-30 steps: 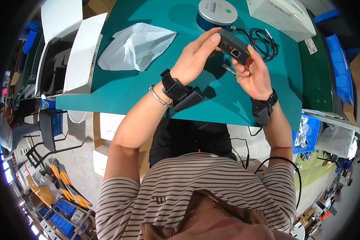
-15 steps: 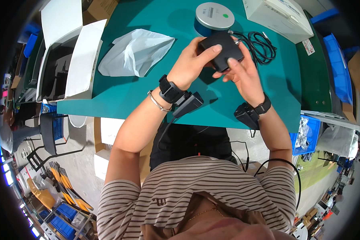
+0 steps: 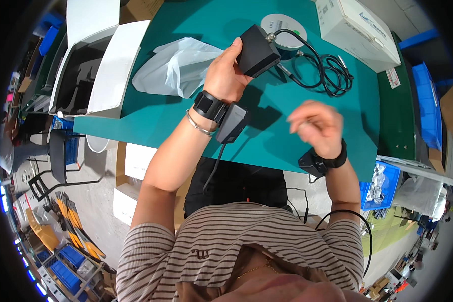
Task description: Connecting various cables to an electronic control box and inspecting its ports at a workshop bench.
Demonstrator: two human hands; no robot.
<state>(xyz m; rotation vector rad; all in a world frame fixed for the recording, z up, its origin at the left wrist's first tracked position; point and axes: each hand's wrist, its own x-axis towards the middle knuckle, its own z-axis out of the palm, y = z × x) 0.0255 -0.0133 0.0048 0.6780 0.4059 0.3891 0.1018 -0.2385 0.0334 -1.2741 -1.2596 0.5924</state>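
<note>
My left hand (image 3: 227,78) grips a black rectangular box (image 3: 259,52) by its left side, tilted above the green table. Two black cables (image 3: 317,63) with metal connectors run from the box's right side. My right hand (image 3: 319,125) is away from the box, over the table's near right part. It is slightly blurred, with fingers loosely bent, somewhat apart, and nothing visible in them. Behind the box and cable stands a round tin (image 3: 285,31) with a silver lid and a green sticker, partly hidden.
A crumpled white plastic bag (image 3: 178,68) lies left of my left hand. Further left is an open white carton (image 3: 108,75) with a dark inside. A closed white box (image 3: 360,32) stands at the back right of the green table (image 3: 186,123). Blue bins (image 3: 428,103) stand to the right.
My right hand has let go of the box and drawn back toward me. My left hand has moved slightly left and tilted the box, bringing the cable connections into plain view.
</note>
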